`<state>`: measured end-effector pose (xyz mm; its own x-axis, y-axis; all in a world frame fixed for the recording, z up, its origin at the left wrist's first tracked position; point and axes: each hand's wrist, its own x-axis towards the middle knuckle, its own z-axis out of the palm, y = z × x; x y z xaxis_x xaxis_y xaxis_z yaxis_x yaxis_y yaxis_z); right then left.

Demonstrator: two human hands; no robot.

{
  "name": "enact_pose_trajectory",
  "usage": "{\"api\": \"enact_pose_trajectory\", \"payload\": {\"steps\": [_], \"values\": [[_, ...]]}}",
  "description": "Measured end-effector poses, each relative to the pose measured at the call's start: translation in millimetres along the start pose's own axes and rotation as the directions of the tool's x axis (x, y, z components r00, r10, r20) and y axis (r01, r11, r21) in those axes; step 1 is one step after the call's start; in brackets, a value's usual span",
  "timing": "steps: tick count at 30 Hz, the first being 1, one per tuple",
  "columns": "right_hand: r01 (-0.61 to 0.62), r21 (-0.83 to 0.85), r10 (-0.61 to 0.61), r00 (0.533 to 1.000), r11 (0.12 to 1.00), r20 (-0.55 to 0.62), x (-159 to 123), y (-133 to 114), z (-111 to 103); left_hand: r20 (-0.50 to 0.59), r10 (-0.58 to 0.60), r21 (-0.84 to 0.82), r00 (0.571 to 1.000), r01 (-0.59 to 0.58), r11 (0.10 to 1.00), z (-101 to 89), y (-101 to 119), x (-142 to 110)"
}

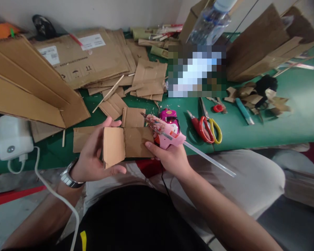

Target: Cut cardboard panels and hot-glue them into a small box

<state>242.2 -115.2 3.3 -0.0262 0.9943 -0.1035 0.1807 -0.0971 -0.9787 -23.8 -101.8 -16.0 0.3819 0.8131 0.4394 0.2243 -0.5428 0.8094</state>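
My left hand [91, 150] cups a folded piece of brown cardboard [113, 144], its fingers behind the raised flap and its thumb stretched below. The flap stands up against a flat strip [138, 141] that runs to the right. My right hand [171, 157] is closed round a pink hot glue gun [170, 137], with the thumb lying on the strip's right end. The gun's glue-crusted nozzle points up and left, and a clear glue stick [211, 160] sticks out of its back. Right behind the gun sits a magenta device [169, 115].
Scissors with red and yellow handles [205, 129] lie to the right, near a teal pen-like tool [244, 111]. Cardboard scraps [149, 76] and flattened boxes [94, 59] cover the back. A cardboard structure [42, 83] and white power bank [15, 136] stand left. A water bottle [210, 24] stands behind.
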Motion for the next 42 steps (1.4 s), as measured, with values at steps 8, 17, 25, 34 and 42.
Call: {"api": "enact_pose_trajectory", "payload": {"steps": [8,17,25,34,42], "values": [[0.132,-0.181,-0.141,0.990,0.974,-0.033,-2.0,-0.6,0.7,-0.016,0.039,-0.045,0.999,-0.039,0.998,0.0,-1.5,3.1],[0.061,-0.356,-0.098,0.992,0.933,-0.085,-3.7,1.4,2.0,-0.034,0.132,0.072,0.991,-0.129,0.989,2.6,-2.7,5.1],[0.093,-0.362,-0.122,0.991,0.928,-0.059,-3.9,2.1,1.6,-0.053,0.115,0.056,0.992,-0.112,0.992,5.9,-5.6,-2.4],[0.185,-0.219,-0.193,0.981,0.958,-0.016,-4.0,7.3,1.4,-0.046,0.098,0.063,0.994,-0.095,0.993,3.2,-5.5,2.6],[0.090,-0.070,-0.093,0.995,0.993,-0.036,-3.5,4.9,1.9,0.011,0.034,0.032,0.999,-0.034,0.999,-2.5,-4.6,2.1]]}}
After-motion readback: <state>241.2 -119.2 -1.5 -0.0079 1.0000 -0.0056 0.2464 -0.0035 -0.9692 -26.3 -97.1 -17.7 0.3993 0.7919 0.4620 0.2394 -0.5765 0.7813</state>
